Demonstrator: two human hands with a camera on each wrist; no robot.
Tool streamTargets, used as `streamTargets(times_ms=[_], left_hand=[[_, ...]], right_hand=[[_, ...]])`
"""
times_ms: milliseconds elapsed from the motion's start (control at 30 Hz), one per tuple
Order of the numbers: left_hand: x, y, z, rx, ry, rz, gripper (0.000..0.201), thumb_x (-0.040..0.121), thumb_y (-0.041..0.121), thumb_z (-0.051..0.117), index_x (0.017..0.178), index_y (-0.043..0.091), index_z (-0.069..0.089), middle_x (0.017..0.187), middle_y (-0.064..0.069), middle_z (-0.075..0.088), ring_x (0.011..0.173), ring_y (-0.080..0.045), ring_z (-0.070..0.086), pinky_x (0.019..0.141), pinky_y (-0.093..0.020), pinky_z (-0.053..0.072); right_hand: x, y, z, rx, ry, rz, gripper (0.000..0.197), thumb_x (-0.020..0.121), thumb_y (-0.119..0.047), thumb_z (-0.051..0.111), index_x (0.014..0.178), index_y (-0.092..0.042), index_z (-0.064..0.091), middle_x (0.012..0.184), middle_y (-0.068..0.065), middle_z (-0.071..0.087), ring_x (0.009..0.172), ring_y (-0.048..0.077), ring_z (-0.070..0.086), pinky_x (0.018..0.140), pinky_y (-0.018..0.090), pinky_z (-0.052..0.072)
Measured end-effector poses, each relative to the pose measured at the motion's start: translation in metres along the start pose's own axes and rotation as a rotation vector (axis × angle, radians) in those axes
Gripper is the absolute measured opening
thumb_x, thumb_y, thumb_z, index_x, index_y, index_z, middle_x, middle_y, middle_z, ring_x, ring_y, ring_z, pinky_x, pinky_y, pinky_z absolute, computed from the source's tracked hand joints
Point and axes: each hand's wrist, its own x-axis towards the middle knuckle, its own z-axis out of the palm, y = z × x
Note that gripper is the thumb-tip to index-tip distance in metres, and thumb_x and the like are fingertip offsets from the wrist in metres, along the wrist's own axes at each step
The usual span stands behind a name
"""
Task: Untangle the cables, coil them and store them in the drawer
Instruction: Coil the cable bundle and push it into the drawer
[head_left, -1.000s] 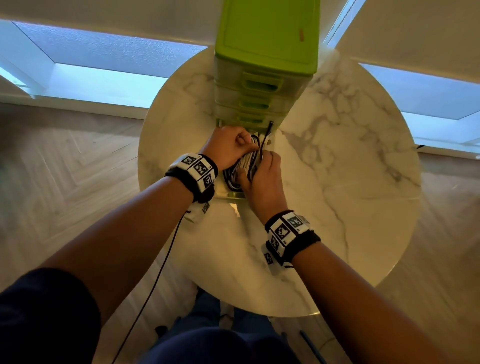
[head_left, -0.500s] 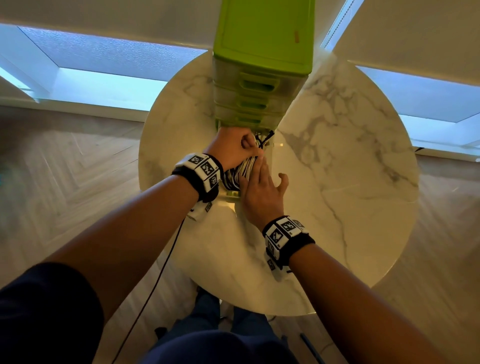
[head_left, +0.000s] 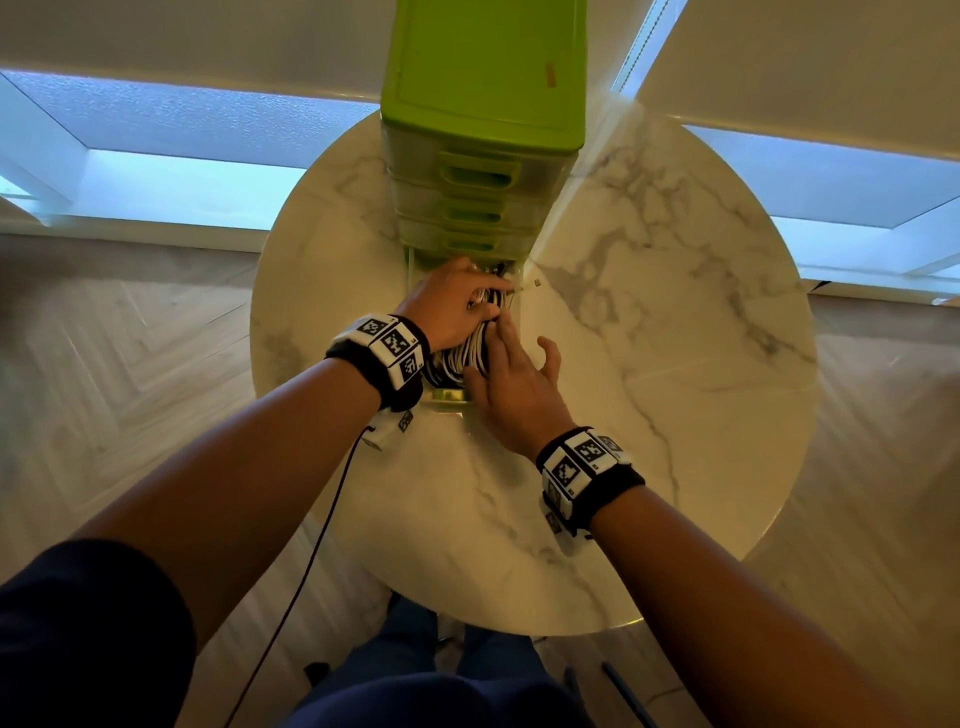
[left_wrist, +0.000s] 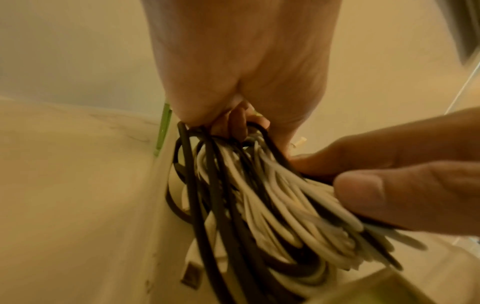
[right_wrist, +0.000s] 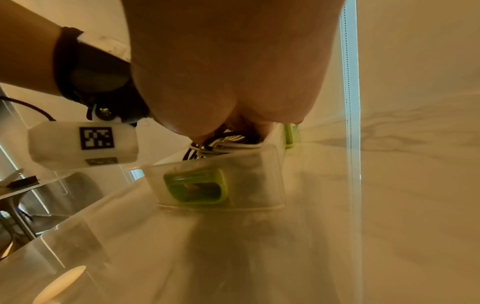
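Observation:
A coiled bundle of white and black cables (head_left: 465, 356) lies in the clear bottom drawer (head_left: 447, 397), which is pulled out of the green drawer unit (head_left: 483, 78). My left hand (head_left: 457, 301) lies on the far end of the bundle. In the left wrist view its fingers (left_wrist: 239, 123) curl through the loops of the cables (left_wrist: 272, 205). My right hand (head_left: 511, 374) presses on the near right side of the coil with straight fingers (left_wrist: 389, 195), thumb spread. The right wrist view shows the drawer's front (right_wrist: 215, 164) with its green handle, and cables (right_wrist: 226, 144) above it.
The unit stands at the back of a round marble table (head_left: 675, 364); its upper drawers are closed. A white plug end (head_left: 536, 283) pokes over the drawer's right wall. A thin black wire (head_left: 311, 545) hangs from my left wrist. My knees are below the table's near edge.
My right hand has let go of the coil and flattened onto it. My left hand has slid farther in toward the unit, and the black cable end that stood up is now down.

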Motion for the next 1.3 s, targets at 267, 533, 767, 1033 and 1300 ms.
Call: streamTargets(times_ms=[267, 533, 767, 1033, 1300], left_hand=[[0.007, 0.004, 0.002, 0.105, -0.041, -0.065, 0.038, 0.103, 0.049, 0.051, 0.139, 0.04, 0.061, 0.131, -0.005, 0.054, 0.117, -0.021, 0.056, 0.1, -0.034, 0.045], [0.02, 0.014, 0.018, 0.05, 0.182, -0.273, 0.017, 0.088, 0.056, 0.069, 0.093, 0.04, 0.074, 0.102, 0.019, 0.074, 0.095, -0.014, 0.067, 0.086, -0.036, 0.055], [0.022, 0.015, 0.022, 0.02, 0.165, -0.259, 0.005, 0.088, 0.048, 0.067, 0.091, 0.044, 0.07, 0.102, 0.022, 0.072, 0.094, -0.013, 0.068, 0.083, -0.036, 0.056], [0.013, -0.008, -0.012, -0.078, -0.146, -0.034, 0.039, 0.108, 0.027, 0.048, 0.147, 0.028, 0.055, 0.153, -0.006, 0.049, 0.144, -0.021, 0.04, 0.115, -0.022, 0.022], [-0.002, -0.017, -0.004, -0.06, 0.132, 0.013, 0.033, 0.095, 0.037, 0.07, 0.127, 0.03, 0.069, 0.099, 0.001, 0.07, 0.102, -0.019, 0.061, 0.105, -0.04, 0.044]], right_hand=[[-0.005, 0.001, -0.002, 0.013, 0.023, 0.002, 0.06, 0.106, -0.039, 0.032, 0.155, -0.006, 0.027, 0.167, 0.011, 0.014, 0.147, 0.015, 0.028, 0.118, 0.049, 0.01], [-0.006, 0.003, 0.007, -0.129, 0.028, -0.012, 0.065, 0.103, -0.044, 0.012, 0.153, -0.007, 0.031, 0.164, 0.015, 0.02, 0.136, 0.021, 0.045, 0.112, 0.052, 0.019], [-0.007, 0.007, 0.01, -0.165, 0.055, -0.048, 0.059, 0.106, -0.042, 0.021, 0.154, -0.009, 0.032, 0.165, 0.013, 0.018, 0.14, 0.02, 0.039, 0.113, 0.052, 0.021], [-0.003, -0.001, 0.004, -0.097, 0.127, -0.068, 0.044, 0.099, -0.025, 0.052, 0.135, 0.001, 0.054, 0.158, 0.02, 0.034, 0.14, 0.025, 0.041, 0.11, 0.052, 0.03], [-0.002, -0.024, 0.025, 0.199, 0.176, -0.074, 0.072, 0.098, 0.002, 0.052, 0.156, 0.008, 0.009, 0.163, 0.031, 0.004, 0.154, 0.04, 0.005, 0.123, 0.052, 0.02]])
